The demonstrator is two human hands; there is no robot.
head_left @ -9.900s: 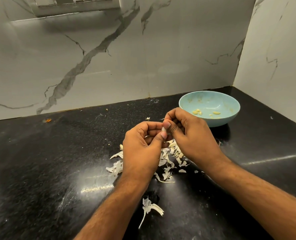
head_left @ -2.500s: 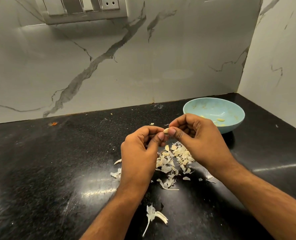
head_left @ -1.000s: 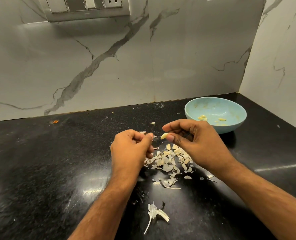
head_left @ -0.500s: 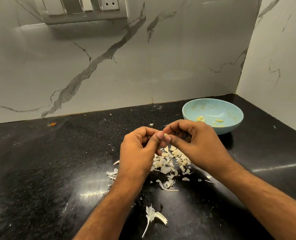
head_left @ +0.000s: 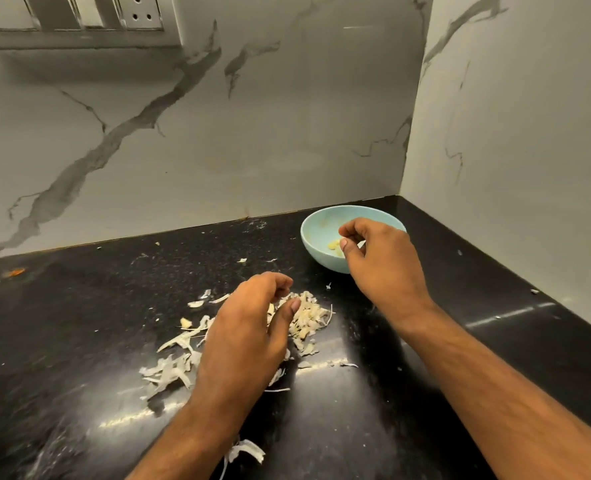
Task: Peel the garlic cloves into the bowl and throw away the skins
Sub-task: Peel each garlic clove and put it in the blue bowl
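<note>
Now the right hand (head_left: pixel 380 258) hangs over the bowl (head_left: pixel 316 252) at two o'clock, fingers loosely curled, nothing visibly pinched; peeled cloves (head_left: pixel 334 244) lie inside. The left hand (head_left: pixel 249 327) hovers relaxed over the skins (head_left: pixel 304 317) mid-counter (head_left: pixel 79 323). Best rake them together first.

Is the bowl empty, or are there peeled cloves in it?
Not empty: a few pale cloves lie at the bottom of the bowl, partly hidden by the right hand.
</note>
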